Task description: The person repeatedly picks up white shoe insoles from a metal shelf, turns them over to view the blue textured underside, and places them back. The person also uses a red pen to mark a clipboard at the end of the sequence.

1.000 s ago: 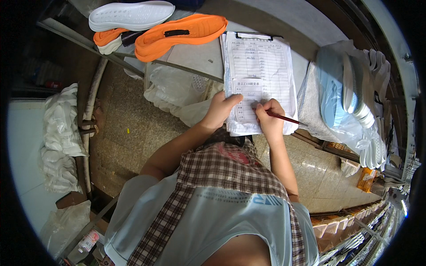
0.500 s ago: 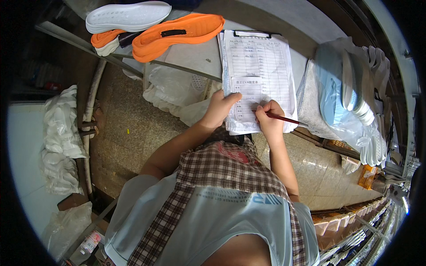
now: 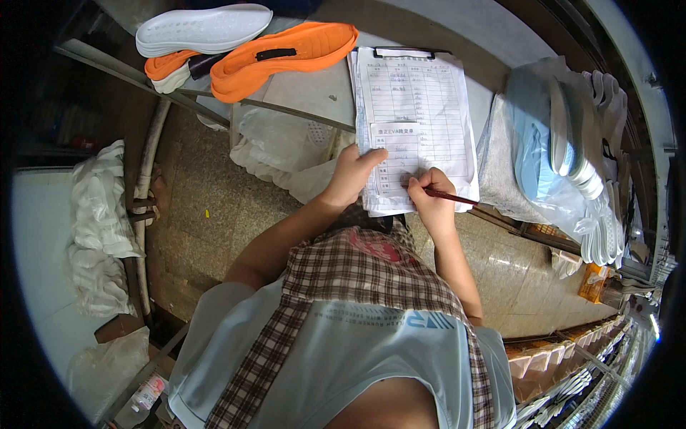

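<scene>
A clipboard with a stack of printed forms lies in front of me, its dark clip at the far end. On top of the forms is a small paper slip with a table printed on it. My left hand grips the clipboard's near left edge, thumb pressed on the slip, the other fingers mostly hidden. My right hand is closed around a dark red pen, its writing end at the slip's lower part and its back end pointing right.
Orange and white shoe soles lie on the bench at the far left. Blue soles in clear plastic stand right of the clipboard. Bagged white pieces are at far left, a bottle at lower left, shelves of soles at lower right.
My right hand has moved slightly down and left with the pen, lower on the slip. My left hand keeps its grip in the same place.
</scene>
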The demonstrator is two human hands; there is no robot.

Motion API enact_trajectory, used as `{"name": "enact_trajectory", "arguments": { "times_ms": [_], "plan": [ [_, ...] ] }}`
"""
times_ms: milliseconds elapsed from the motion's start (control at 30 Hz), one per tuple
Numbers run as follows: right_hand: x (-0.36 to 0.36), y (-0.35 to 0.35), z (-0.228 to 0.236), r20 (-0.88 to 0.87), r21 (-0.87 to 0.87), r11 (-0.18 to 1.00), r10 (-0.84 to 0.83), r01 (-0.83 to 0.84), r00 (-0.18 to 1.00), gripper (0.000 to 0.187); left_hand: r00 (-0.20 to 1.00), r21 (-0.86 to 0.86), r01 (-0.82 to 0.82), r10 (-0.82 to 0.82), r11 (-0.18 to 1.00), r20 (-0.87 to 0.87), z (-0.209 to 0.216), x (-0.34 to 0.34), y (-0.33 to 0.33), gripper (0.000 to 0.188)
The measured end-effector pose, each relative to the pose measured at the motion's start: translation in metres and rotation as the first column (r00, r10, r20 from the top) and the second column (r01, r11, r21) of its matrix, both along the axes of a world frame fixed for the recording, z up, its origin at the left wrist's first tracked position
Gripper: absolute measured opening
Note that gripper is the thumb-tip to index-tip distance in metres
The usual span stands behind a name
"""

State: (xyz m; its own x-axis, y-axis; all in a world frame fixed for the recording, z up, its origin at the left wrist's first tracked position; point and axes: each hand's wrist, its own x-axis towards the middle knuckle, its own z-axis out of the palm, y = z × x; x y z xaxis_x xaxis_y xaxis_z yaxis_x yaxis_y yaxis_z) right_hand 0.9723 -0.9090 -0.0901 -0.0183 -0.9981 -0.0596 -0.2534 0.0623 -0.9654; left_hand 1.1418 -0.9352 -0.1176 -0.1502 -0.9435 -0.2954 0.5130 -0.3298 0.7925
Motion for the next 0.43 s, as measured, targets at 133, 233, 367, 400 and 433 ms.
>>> {"name": "enact_trajectory", "arguments": {
  "times_ms": [133, 233, 367, 400, 433],
  "plan": [
    [-0.0008, -0.0026, -0.0061, 0.058, -0.010, 1.000, -0.010, 0.010, 0.998, 0.025, 1.000, 0.006, 0.000, 0.000, 1.000, -0.014, 0.0028, 0.0005, 0.0004, 0.029],
    [-0.0003, -0.0007, -0.0045, 0.082, 0.002, 0.999, -0.037, 0.037, 0.996, 0.024, 1.000, 0.001, -0.002, 0.002, 1.000, -0.024, 0.0033, 0.0005, -0.0005, 0.029],
    [-0.0015, 0.0003, -0.0049, 0.044, 0.012, 0.998, -0.066, 0.066, 0.997, 0.023, 0.999, -0.005, -0.006, 0.006, 1.000, -0.031, 0.0027, -0.0005, -0.0001, 0.030],
    [-0.0036, 0.0004, -0.0059, -0.006, -0.007, 1.000, -0.017, 0.017, 1.000, 0.022, 0.999, -0.013, -0.009, 0.008, 1.000, -0.039, 0.0025, -0.0002, 0.0005, 0.030],
    [-0.0067, 0.0001, -0.0066, -0.060, -0.013, 0.999, 0.034, -0.034, 0.998, 0.021, 0.999, -0.006, -0.010, 0.010, 1.000, -0.035, 0.0026, 0.0002, 0.0008, 0.030]
  ]
}}
